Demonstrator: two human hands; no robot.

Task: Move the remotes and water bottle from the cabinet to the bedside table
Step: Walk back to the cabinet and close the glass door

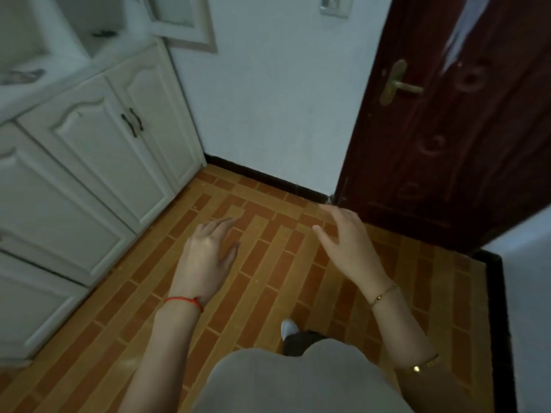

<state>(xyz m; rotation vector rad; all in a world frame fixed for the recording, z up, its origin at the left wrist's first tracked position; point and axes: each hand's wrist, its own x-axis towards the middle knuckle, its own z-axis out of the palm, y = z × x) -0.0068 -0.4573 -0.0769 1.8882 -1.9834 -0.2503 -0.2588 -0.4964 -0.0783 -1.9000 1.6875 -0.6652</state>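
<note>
We are holding both hands out in front of us above the orange and brown brick-patterned tile floor (268, 272), and neither is carrying anything. Our left hand (208, 251), with a red string bracelet (185, 302) on its wrist, is hanging palm down with its fingers (220, 225) relaxed and slightly spread. Our right hand (346, 239), with a thin gold chain bracelet (383, 293) on its wrist, is reaching forward with its fingers (331, 213) straight and loosely apart, the thumb standing away to the left.

To our left the cream-white wooden cabinet (89, 162) is standing against the wall, its panelled lower doors closed, two dark metal handles (132, 122) meeting side by side where one pair of doors joins. Above the doors the cabinet's counter (38, 84) is showing a blurred dark object (22, 76) lying on it, and a second small dark shape (104, 33) is lying farther back on a ledge; we cannot tell whether these are the remotes. The water bottle and the bedside table are not in view.

Ahead to the right a dark red carved wooden door (447, 129) with a brass lever handle (399, 83) is standing beside the pale wall (268, 99). A white shoe toe (288, 327) is showing below our grey shirt (298, 380).
</note>
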